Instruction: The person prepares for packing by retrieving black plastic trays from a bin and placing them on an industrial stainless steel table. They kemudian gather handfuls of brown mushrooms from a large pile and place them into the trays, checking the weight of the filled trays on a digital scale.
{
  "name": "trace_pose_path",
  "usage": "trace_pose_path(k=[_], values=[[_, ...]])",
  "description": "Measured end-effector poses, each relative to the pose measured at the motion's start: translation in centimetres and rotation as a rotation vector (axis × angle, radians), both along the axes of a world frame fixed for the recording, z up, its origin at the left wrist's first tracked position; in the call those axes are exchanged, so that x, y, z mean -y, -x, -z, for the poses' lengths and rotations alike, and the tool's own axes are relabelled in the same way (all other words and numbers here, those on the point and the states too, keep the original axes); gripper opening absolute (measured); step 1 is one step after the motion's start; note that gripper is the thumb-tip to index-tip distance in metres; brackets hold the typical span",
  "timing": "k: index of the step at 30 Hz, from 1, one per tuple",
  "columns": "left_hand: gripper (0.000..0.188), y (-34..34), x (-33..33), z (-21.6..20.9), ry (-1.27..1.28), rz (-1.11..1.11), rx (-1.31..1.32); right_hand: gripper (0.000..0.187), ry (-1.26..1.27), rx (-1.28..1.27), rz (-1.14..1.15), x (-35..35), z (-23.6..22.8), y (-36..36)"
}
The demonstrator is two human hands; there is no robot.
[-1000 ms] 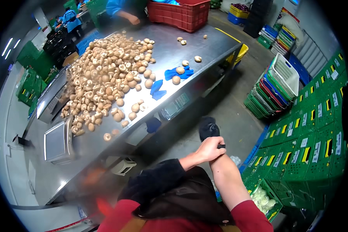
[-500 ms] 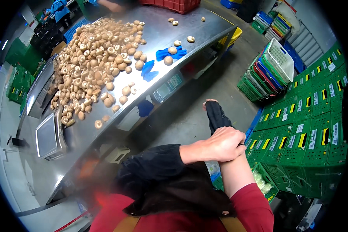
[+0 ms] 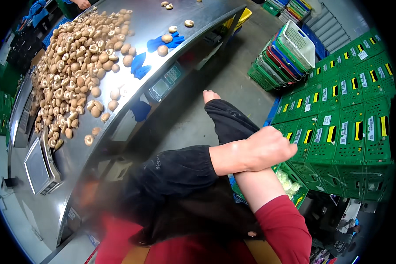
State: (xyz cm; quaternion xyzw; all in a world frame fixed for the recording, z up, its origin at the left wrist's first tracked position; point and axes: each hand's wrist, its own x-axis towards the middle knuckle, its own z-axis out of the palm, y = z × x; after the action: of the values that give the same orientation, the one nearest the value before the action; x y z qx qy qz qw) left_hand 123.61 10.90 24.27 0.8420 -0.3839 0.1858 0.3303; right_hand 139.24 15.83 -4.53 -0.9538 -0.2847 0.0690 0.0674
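The black left sleeve (image 3: 174,169) is on, and the left hand (image 3: 268,149) grips the right sleeve (image 3: 231,121) partway up the right forearm (image 3: 257,187), leaving skin uncovered, the right hand (image 3: 211,95) unclear.

Red top (image 3: 286,224) worn under a blackish-brown apron (image 3: 198,220). Apron fitted with tan straps (image 3: 260,253) and, at its top right corner, a round copper-toned snap (image 3: 252,234). Left sleeve cover (image 3: 176,169) made of black cloth, loosely wrinkled, gathered at the wrist end, marked with small pale lettering. Right sleeve cover (image 3: 233,121) also black, creased; right forearm (image 3: 257,189) seen bare between it and the red sleeve.
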Motion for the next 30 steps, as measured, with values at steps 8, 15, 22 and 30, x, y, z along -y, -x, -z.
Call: trace_pose_path(k=[8, 15, 22, 30], values=[[0.017, 3.5, -1.6, -2.0, 0.138, -0.177, 0.391, 0.014, -0.852, -0.883, 0.615, 6.4, -2.3, -8.0], [0.068, 2.4, -2.8, 2.3, 0.432, -0.428, 0.108, 0.006, -1.748, -0.949, 1.006, 18.8, -4.4, -22.2], [0.035, 7.1, 4.8, 9.8, 0.959, -0.112, -1.206, 0.010, -1.783, -0.908, 1.056, 15.4, -5.5, -22.3], [0.017, 9.8, -7.1, 2.3, 0.020, -0.158, -0.430, 0.024, -0.234, -0.047, 0.218, 15.7, 6.7, -10.9]])
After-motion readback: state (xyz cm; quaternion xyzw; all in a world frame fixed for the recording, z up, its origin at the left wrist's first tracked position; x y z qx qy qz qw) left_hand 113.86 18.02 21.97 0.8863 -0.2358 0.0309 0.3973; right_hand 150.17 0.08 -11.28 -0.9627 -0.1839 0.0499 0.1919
